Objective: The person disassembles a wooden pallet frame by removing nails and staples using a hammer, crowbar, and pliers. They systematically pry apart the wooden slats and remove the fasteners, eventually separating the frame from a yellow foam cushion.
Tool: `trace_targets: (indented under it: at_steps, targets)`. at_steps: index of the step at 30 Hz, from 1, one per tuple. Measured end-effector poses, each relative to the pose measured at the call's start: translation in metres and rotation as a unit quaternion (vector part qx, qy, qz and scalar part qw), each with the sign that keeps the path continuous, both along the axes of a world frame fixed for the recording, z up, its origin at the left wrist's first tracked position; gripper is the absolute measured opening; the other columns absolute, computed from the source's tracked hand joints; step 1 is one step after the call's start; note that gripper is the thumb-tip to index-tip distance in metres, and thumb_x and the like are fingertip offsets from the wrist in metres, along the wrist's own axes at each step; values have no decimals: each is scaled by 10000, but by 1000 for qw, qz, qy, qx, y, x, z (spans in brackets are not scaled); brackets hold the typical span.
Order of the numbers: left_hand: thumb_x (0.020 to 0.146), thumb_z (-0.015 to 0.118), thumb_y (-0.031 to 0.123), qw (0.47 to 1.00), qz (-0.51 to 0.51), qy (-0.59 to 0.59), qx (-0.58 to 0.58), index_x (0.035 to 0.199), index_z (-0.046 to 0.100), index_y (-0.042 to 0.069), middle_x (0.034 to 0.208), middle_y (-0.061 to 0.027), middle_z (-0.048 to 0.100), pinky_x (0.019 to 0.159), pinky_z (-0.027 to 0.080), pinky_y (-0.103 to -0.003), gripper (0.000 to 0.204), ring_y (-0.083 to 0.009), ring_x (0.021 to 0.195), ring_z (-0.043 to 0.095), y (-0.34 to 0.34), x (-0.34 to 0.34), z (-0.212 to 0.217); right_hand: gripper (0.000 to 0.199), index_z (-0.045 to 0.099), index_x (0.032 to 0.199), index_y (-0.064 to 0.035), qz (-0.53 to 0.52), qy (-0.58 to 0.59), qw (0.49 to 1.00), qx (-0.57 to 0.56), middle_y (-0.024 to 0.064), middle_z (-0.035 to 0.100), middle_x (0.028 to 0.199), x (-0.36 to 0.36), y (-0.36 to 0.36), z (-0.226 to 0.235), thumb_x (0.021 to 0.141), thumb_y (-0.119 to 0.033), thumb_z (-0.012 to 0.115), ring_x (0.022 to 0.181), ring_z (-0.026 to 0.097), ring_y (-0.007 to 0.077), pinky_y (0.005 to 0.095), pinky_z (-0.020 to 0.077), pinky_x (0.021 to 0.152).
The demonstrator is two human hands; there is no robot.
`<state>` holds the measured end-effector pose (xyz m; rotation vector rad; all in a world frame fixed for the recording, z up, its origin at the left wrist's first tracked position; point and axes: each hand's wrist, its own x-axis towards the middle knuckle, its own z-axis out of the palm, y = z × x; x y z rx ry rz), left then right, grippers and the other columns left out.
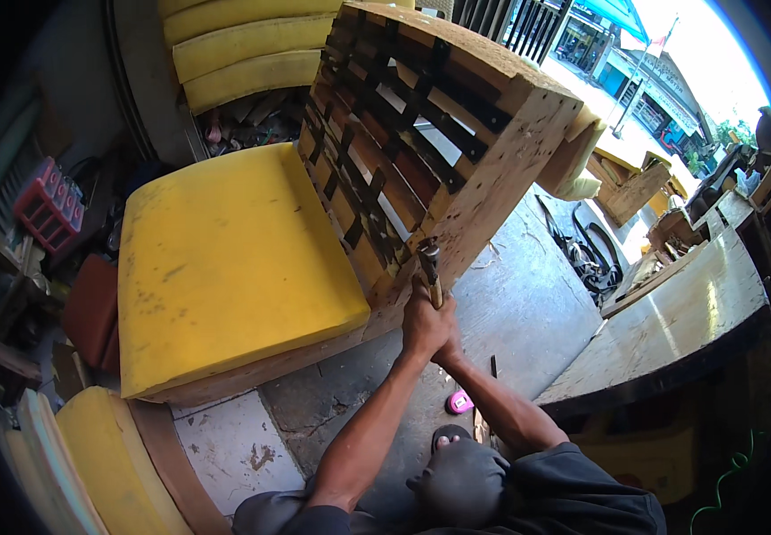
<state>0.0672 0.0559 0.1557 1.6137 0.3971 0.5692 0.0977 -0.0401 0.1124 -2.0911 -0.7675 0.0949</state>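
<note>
Both hands clasped around a hammer at the lower corner of a bare wooden sofa frame.

Left hand wrapped tight around the hammer handle, head pointing up against the wooden frame near its bottom edge. Right hand tucked just behind and under the left, mostly hidden, fingers apparently closed on the same handle; exact grip hard to tell. Dark webbing straps crossing the open frame back in a lattice. Thick yellow foam cushion lying on the seat base, touching the frame's back. More yellow cushions stacked behind. Red crate at far left. Long wooden tabletop at right. Pink sandal on the concrete floor beside a bare foot.
</note>
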Motion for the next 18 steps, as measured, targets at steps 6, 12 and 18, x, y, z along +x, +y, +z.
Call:
trace_targets:
  at_steps: [6,12,18]
  targets:
    - [872,683,247,999,27,33,-17,1146,494,7,909,-212,669,783,531,-447,411,-381,876,681,-5,3,-2,527,460,1319,33,8,77,997,8,299,669,1008,7,1,-29,937,-306,592,955,646,489,505,505,772]
    - [902,687,217,998,11,8,-58,996,480,27,800,-131,634,696,535,-378,296,-258,718,654,-24,-18,33,364,604,1230,-24,46,172,984,-25,253,683,1103,-31,-37,69,926,-220,556,1045,656,434,461,506,888]
    - [968,642,221,971,-99,-41,-215,974,458,60,791,-96,631,654,526,-301,245,-154,689,630,-28,-25,47,387,570,1241,30,30,234,967,-95,283,670,1105,-44,-47,124,915,-179,558,1126,638,420,445,485,938]
